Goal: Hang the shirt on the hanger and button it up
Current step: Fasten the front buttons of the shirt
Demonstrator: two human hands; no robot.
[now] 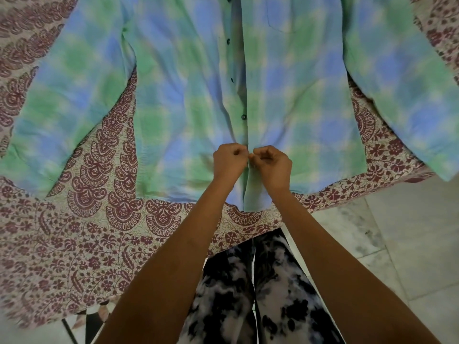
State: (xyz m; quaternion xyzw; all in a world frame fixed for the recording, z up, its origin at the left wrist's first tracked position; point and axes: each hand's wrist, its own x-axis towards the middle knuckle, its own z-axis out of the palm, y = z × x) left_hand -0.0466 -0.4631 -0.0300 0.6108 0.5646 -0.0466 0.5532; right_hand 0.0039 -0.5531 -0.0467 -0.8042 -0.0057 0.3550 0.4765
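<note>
A green and blue checked shirt [178, 78] lies flat on a bed, front up, sleeves spread to both sides. Dark buttons [243, 117] run down its closed front placket. My left hand [228, 161] and my right hand [272, 167] meet at the placket near the hem, fingers curled, each pinching the shirt's front edge. The button between my fingertips is hidden. No hanger shows in the frame.
The bed carries a cream cover with a maroon paisley print [94, 227], its edge running just in front of my legs. Pale marble floor tiles [409, 244] lie at the lower right. A chest pocket [280, 13] sits at the shirt's upper right.
</note>
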